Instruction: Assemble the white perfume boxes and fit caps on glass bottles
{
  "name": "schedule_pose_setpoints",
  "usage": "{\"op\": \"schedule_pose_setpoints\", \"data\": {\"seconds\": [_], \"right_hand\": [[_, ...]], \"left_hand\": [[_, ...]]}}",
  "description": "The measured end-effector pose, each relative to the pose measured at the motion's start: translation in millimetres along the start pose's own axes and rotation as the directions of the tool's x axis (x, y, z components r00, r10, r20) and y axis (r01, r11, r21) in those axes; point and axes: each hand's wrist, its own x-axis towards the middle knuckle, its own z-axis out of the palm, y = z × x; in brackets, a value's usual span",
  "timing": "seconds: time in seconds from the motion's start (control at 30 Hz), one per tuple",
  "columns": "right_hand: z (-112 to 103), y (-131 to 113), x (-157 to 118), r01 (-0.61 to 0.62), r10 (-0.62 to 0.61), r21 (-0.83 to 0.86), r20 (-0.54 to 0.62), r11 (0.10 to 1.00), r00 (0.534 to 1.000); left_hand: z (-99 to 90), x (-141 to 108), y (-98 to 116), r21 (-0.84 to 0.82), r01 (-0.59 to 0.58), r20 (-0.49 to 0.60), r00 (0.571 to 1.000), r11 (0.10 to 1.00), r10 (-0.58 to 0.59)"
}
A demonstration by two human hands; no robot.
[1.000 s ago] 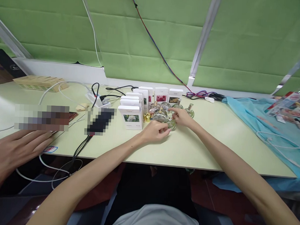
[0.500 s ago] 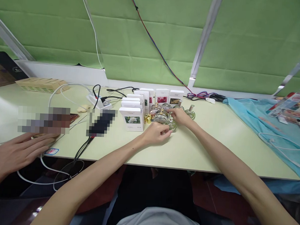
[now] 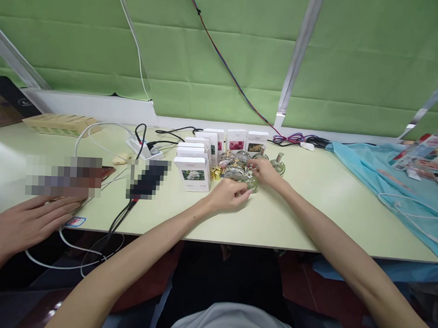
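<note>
My left hand (image 3: 229, 194) rests low over the table with curled fingers, closed against the lower side of a round green-tinted perfume bottle (image 3: 252, 184). Just above that bottle's neck, my right hand (image 3: 265, 172) has its fingertips drawn together; whatever they pinch is too small to make out. Behind the hands stand more round glass bottles, one with a clear body (image 3: 234, 172) and another green one (image 3: 277, 165) to the right. Small gold caps (image 3: 216, 173) sit left of the bottles. White boxes with flower pictures (image 3: 192, 175) stand upright beside them.
At left a co-worker's hand (image 3: 38, 224) lies by a blurred phone. A dark blurred device (image 3: 149, 179) with cables and a white power strip (image 3: 145, 148) are nearby. Blue plastic sheeting (image 3: 371, 175) covers the table's right end. A yellowish carton tray (image 3: 61, 124) stands at the back left.
My right index finger has drawn back from among the rear bottles, and the fingertips are now closer together near the front bottle's neck. My left hand stays in place.
</note>
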Motion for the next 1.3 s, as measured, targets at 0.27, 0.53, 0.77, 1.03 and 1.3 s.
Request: {"op": "schedule_pose_setpoints", "data": {"seconds": [0.27,0.53,0.77,1.03,1.3], "right_hand": [[6.6,1.1,-16.3,-0.029,0.042,0.159,-0.08,0.987,0.996],[3.2,-7.3,-22.7,-0.031,0.048,0.196,-0.082,0.98,0.995],[-1.3,-8.4,-23.9,-0.022,0.046,0.18,-0.131,0.983,0.99],[-7.7,-11.5,-24.2,-0.015,0.091,0.243,-0.304,0.97,0.948],[-16.1,-25.0,-28.8,0.032,0.124,0.334,-0.437,0.942,0.891]], "left_hand": [[0.0,-1.4,0.1,0.007,0.039,0.024,0.999,0.999,-0.039],[-3.4,-0.6,0.6,0.014,0.065,0.031,0.997,0.998,-0.065],[-2.7,-0.8,-1.5,0.026,0.097,-0.075,0.993,0.995,-0.095],[-5.7,1.1,-5.0,0.055,0.32,-0.101,0.944,0.946,-0.313],[-4.1,1.1,-9.8,0.115,0.4,-0.038,0.916,0.909,-0.398]]}}
